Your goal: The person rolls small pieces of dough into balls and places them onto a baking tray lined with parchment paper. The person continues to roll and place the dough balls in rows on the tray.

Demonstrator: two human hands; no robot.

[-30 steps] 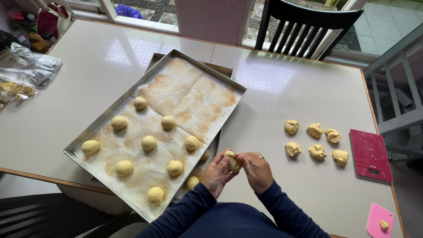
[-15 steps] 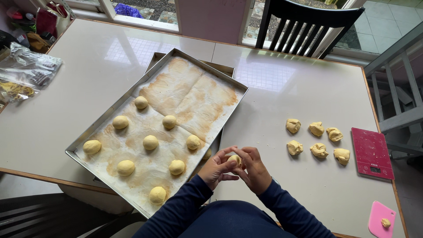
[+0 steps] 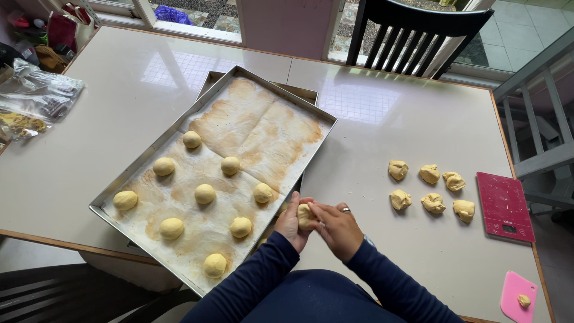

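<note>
A pale yellow dough piece [image 3: 305, 216] is pressed between my two hands just off the near right corner of the metal baking tray [image 3: 119, 180]. My left hand [image 3: 290, 222] cups it from the left and my right hand [image 3: 338, 229], wearing a ring, covers it from the right. The tray is lined with stained baking paper [image 3: 263, 128] and carries several round dough balls [image 3: 204, 193] on its near half. Several rough dough pieces [image 3: 433, 203] lie on the table to the right of my hands.
A red kitchen scale [image 3: 504, 206] sits near the table's right edge, a pink scraper [image 3: 518, 295] with a dough scrap at the near right corner. Plastic bags [image 3: 36, 98] lie at far left. A black chair [image 3: 412, 33] stands beyond the table. A second tray sits under the first.
My hands have shifted slightly around the dough piece, turning it between the palms. The tray and the loose pieces have stayed put.
</note>
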